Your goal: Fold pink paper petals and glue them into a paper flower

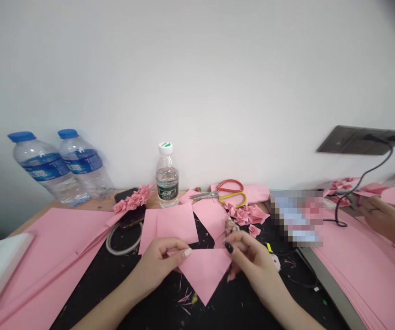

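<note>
A pink paper triangle (pixel 204 275), point downward, is held between my two hands above the black mat. My left hand (pixel 163 263) pinches its upper left corner, thumb on top. At the upper right corner, my right hand (pixel 248 259) grips the paper between thumb and fingers. Just beyond lie pink paper squares (pixel 178 224), partly overlapping. Scissors (pixel 219 195) with one red and one yellow handle rest behind them, beside several folded pink paper flowers (pixel 247 213).
A small water bottle (pixel 167 181) stands by the wall; two larger bottles (pixel 80 160) lean at left. A tape roll (pixel 123 250), pink sheets (pixel 59 229) and a white box (pixel 1 270) are left. At right are a pixelated screen (pixel 297 217), cables and another person's hand (pixel 379 215).
</note>
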`<state>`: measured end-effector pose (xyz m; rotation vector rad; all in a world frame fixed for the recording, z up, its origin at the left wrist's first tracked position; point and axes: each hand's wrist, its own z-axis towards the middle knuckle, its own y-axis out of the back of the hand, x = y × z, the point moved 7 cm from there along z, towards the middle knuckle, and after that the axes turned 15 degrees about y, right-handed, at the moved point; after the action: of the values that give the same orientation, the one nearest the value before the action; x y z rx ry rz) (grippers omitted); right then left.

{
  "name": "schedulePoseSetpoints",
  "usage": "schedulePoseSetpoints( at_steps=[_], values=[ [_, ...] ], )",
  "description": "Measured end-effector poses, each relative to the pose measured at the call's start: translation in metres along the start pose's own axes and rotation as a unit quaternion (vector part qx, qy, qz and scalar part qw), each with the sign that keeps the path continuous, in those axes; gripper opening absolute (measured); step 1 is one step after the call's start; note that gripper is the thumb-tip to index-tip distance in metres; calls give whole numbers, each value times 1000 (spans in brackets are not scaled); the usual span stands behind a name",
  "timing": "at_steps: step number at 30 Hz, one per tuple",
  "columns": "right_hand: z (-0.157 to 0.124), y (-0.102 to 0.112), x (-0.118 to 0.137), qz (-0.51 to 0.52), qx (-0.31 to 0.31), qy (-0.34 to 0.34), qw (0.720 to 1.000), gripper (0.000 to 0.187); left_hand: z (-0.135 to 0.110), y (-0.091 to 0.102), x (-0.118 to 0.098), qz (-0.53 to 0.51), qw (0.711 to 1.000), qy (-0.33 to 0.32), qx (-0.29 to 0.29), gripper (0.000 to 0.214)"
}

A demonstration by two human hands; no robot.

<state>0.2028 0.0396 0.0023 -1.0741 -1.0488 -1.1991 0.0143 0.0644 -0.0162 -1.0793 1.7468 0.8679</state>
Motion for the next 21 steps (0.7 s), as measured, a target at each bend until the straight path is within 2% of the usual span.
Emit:
schedulePoseSetpoints(
  at_steps=[1, 3, 9, 16, 21],
  values=[
    [-1, -3, -3, -13, 25, -9, 1000, 27, 0, -1, 1, 7, 1000, 2, 2, 23],
    [-2, -4, -6, -39, 37, -7, 999, 26, 1, -3, 4, -2, 1000, 16, 12, 23],
    [0, 7, 8, -95, -12, 29, 995, 27, 5, -6, 8, -68, 994, 75, 46, 23],
    [1, 20, 10, -82, -65, 43, 994, 23, 7, 7, 10, -117, 990, 74, -1, 23],
    [2, 26, 8, 8, -113, 39, 993, 23, 7, 18, 9, -183, 979, 71, -47, 28]
  ],
)
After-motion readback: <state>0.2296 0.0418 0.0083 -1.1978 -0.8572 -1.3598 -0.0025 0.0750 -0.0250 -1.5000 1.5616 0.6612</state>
